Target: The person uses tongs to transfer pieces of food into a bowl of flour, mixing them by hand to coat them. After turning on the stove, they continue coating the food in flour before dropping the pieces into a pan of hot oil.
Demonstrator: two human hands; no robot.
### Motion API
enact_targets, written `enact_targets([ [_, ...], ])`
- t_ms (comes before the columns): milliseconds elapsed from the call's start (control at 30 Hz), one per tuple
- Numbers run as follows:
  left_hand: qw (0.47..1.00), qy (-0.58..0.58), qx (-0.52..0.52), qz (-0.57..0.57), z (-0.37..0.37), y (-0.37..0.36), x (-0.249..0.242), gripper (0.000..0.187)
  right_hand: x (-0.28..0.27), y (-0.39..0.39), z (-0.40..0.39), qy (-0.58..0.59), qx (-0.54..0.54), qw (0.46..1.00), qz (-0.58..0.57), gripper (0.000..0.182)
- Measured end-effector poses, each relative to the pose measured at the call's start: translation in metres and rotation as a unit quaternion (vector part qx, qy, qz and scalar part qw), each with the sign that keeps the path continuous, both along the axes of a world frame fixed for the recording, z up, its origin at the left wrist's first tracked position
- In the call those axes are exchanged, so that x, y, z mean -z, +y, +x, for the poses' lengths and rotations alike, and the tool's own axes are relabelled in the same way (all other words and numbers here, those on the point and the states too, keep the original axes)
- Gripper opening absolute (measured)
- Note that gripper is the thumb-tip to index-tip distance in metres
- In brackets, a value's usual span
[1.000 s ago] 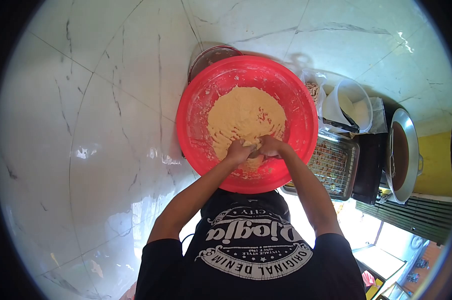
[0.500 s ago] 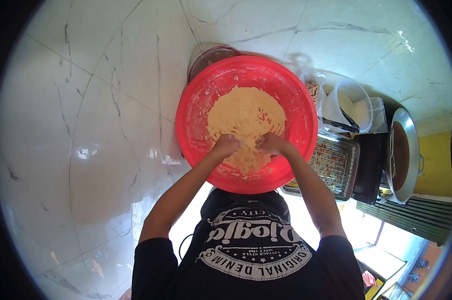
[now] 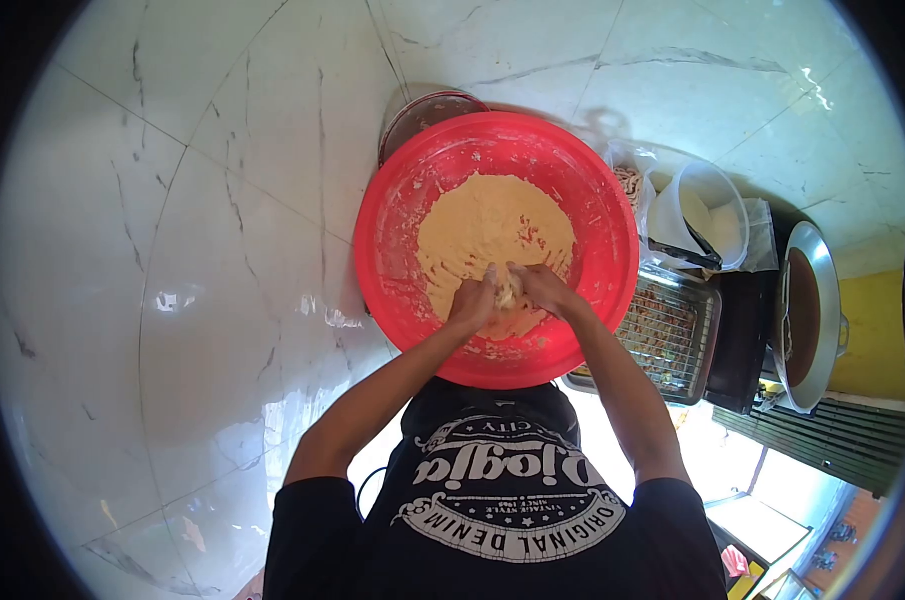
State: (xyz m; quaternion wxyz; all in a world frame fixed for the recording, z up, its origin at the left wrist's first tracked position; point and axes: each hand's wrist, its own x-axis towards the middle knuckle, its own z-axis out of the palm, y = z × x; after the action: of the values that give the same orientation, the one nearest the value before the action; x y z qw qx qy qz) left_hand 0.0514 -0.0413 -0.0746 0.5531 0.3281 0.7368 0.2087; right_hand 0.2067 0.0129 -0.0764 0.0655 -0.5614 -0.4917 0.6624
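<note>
Both hands together in front of me, my left hand [image 3: 472, 303] and right hand [image 3: 543, 288] pressed around a lump of dough [image 3: 506, 292], yellow dough mass [image 3: 493, 235] filling the red basin [image 3: 403, 215] on the marble floor [image 3: 173, 250], wire rack [image 3: 673, 335] just right.

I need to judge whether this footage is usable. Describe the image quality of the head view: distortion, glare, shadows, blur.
Head view: strong fisheye, dark corners, curved tile lines; window glare on the marble floor at left; overexposed patch at lower right; the left hand and right hand are slightly soft over the dough; the red basin is evenly lit and sharp.
</note>
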Motion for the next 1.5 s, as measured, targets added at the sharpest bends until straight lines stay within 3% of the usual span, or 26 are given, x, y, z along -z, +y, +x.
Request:
enact_targets([
  [33, 0.998, -0.015, 0.067, -0.002, -0.006, -0.002, -0.003, 0.061, -0.005, 0.003, 0.004, -0.08, -0.096, 0.992, -0.006, 0.054],
  [167, 0.99, 0.083, 0.117, 0.005, -0.02, 0.011, 0.019, 0.054, 0.019, 0.007, 0.009, -0.127, -0.166, 0.975, 0.07, 0.046],
  [233, 0.982, 0.14, 0.069, 0.106, -0.016, 0.017, 0.047, 0.045, 0.038, 0.002, -0.001, -0.196, -0.09, 0.93, 0.298, 0.038],
  [367, 0.97, 0.096, 0.16, 0.158, -0.002, 0.016, 0.061, 0.037, 0.051, -0.008, -0.017, -0.157, -0.147, 0.958, 0.189, 0.034],
  [433, 0.968, 0.073, 0.24, 0.014, 0.002, 0.011, 0.03, 0.035, 0.025, -0.014, -0.02, -0.193, -0.236, 0.941, 0.143, 0.036],
  [567, 0.965, 0.093, 0.241, 0.036, -0.012, -0.001, -0.005, 0.036, -0.023, -0.005, -0.002, -0.148, -0.263, 0.947, 0.107, 0.035],
  [633, 0.986, 0.059, 0.156, 0.019, -0.017, -0.001, -0.006, 0.04, -0.025, 0.001, 0.004, -0.13, -0.126, 0.983, -0.007, 0.033],
  [667, 0.986, 0.058, 0.157, 0.022, -0.017, -0.001, 0.018, 0.04, -0.018, 0.003, 0.004, -0.132, -0.125, 0.983, -0.004, 0.033],
  [733, 0.987, 0.096, 0.096, -0.085, -0.018, -0.002, 0.085, 0.041, 0.002, 0.007, 0.003, -0.28, -0.181, 0.943, 0.012, 0.035],
  [767, 0.987, 0.097, 0.098, -0.084, -0.01, -0.003, 0.07, 0.041, 0.0, 0.004, -0.001, -0.28, -0.178, 0.943, 0.013, 0.035],
  [833, 0.966, -0.183, -0.056, -0.172, 0.013, -0.005, 0.023, 0.044, -0.008, -0.004, -0.012, -0.129, -0.073, 0.972, -0.18, 0.029],
  [900, 0.976, -0.167, -0.04, -0.135, 0.012, -0.006, 0.065, 0.043, 0.014, -0.004, -0.015, -0.141, -0.121, 0.975, -0.122, 0.031],
  [967, 0.983, -0.154, -0.021, -0.098, 0.014, -0.007, 0.074, 0.042, 0.019, -0.005, -0.007, -0.157, -0.165, 0.972, -0.064, 0.035],
  [1033, 0.966, -0.253, -0.034, 0.025, 0.008, -0.01, 0.041, 0.029, 0.003, -0.006, 0.003, -0.014, -0.186, 0.977, 0.102, 0.038],
  [1100, 0.965, -0.26, -0.026, 0.016, -0.003, -0.013, -0.001, 0.027, -0.01, -0.004, 0.005, -0.005, -0.193, 0.977, 0.092, 0.037],
  [1167, 0.963, -0.27, -0.015, 0.014, -0.012, -0.009, -0.009, 0.026, -0.018, 0.003, 0.01, -0.001, -0.199, 0.976, 0.088, 0.035],
  [1233, 0.973, -0.149, 0.145, 0.095, -0.02, -0.01, -0.006, 0.024, -0.02, 0.002, 0.013, -0.052, -0.247, 0.962, 0.108, 0.028],
  [1333, 0.961, -0.048, 0.22, 0.157, -0.021, -0.013, -0.016, 0.023, -0.014, 0.002, 0.015, -0.073, -0.25, 0.955, 0.14, 0.032],
  [1467, 0.949, -0.036, 0.27, 0.161, -0.023, -0.013, -0.037, 0.028, -0.026, 0.003, 0.015, -0.095, -0.255, 0.953, 0.131, 0.031],
  [1500, 0.941, -0.091, 0.3, 0.131, -0.03, -0.011, -0.038, 0.025, -0.048, 0.006, 0.012, -0.102, -0.292, 0.947, 0.086, 0.031],
])
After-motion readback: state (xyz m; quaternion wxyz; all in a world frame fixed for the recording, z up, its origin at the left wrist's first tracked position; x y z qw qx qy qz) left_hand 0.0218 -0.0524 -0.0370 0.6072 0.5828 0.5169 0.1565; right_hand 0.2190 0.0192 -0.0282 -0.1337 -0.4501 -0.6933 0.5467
